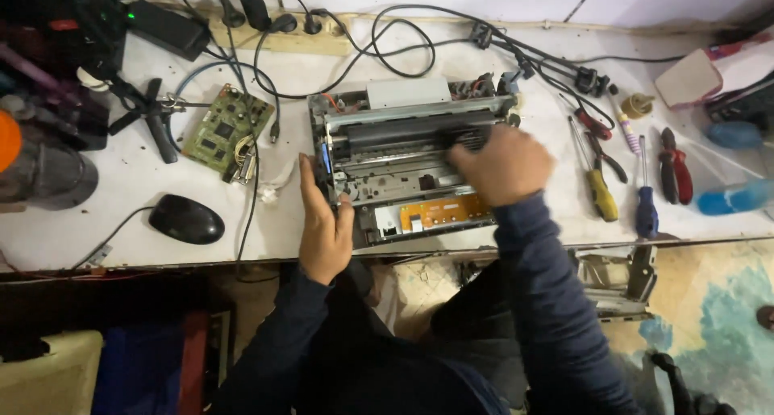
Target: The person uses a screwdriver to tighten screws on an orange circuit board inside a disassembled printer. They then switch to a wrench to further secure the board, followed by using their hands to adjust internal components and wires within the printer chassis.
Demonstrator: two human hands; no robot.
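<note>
Our left hand (324,225) lies flat, fingers open, against the left side of the coverless printer (407,158) at the desk's (97,237) front edge; our right hand (501,166) grips its black carriage inside, above the orange circuit strip (442,212).

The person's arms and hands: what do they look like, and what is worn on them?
Both arms are covered by long dark navy sleeves of a plain, soft fabric, with no visible markings or stripes. The sleeves end at the wrists in close cuffs. The left hand and the right hand are bare: no gloves, and no rings or watch can be seen.
</note>
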